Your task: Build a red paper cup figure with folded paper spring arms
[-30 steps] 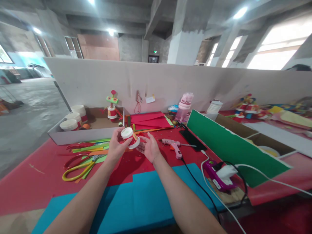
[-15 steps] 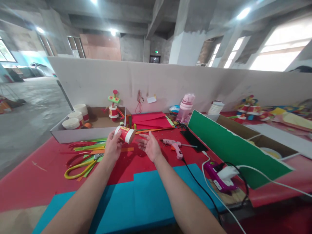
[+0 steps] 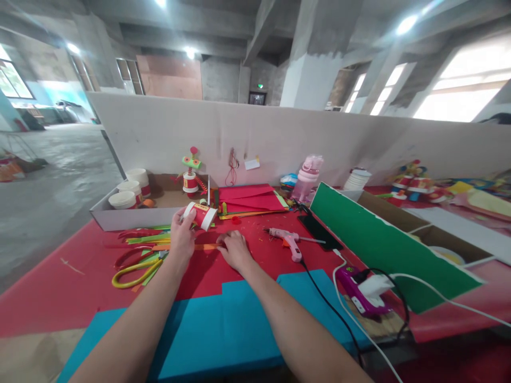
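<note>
My left hand is closed around a white paper cup with a red band and yellow marking, tilted on its side above the table. My right hand is lowered to the red tabletop, its fingers bent and pinched at the right end of an orange paper strip. That strip runs left under my left hand towards scissors with a yellow and a red handle. Green, yellow and red strips lie beyond them. A pink glue gun rests on its side to the right of my right hand.
A shallow box at the left holds white cups and a cup figure. Red paper sheets lie ahead. A phone, a purple power strip with cables and a green-sided box stand right; blue sheets lie in front.
My right hand has gone from open beside the cup down to the end of the orange strip, its fingers closing. The cup stays in my left hand, tilted slightly differently. The view has shifted slightly.
</note>
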Demonstrator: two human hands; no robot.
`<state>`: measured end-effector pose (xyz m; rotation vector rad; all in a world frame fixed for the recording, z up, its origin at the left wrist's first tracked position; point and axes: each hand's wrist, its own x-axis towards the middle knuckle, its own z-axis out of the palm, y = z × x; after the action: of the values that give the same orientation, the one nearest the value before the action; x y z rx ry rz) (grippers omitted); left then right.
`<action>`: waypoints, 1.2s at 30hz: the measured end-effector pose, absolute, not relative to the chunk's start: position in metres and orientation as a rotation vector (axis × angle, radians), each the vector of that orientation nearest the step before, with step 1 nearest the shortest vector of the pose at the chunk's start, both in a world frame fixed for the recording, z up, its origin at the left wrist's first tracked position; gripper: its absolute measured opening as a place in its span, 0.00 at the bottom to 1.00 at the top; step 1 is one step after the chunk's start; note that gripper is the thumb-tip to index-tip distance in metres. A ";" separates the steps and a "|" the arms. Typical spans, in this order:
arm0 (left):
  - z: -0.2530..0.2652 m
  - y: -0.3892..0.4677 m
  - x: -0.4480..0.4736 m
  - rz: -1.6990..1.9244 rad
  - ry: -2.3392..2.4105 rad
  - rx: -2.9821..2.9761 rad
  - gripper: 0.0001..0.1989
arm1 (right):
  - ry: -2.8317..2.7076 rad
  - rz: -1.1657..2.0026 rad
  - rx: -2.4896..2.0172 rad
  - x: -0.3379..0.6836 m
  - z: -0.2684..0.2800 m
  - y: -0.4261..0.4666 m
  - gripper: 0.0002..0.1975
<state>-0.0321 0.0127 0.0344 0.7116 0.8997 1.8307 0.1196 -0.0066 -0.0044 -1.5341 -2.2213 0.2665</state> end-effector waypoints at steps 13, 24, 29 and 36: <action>0.030 0.012 -0.028 1.775 1.088 1.075 0.27 | -2.248 0.229 -1.351 0.149 0.021 -0.018 0.17; 0.003 0.009 -0.016 1.344 1.427 1.954 0.30 | -1.781 -0.161 -1.695 0.167 0.018 -0.006 0.13; 0.003 0.007 -0.013 1.194 1.489 1.987 0.28 | -1.753 -0.120 -1.716 0.164 0.017 -0.005 0.13; 0.001 0.009 -0.012 1.217 1.435 2.058 0.36 | -1.763 -0.071 -1.725 0.164 0.014 -0.004 0.12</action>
<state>-0.0125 0.0089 0.0014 2.0581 1.4349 1.2173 0.1643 -0.0037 0.0145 -1.7252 -1.7631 -0.0713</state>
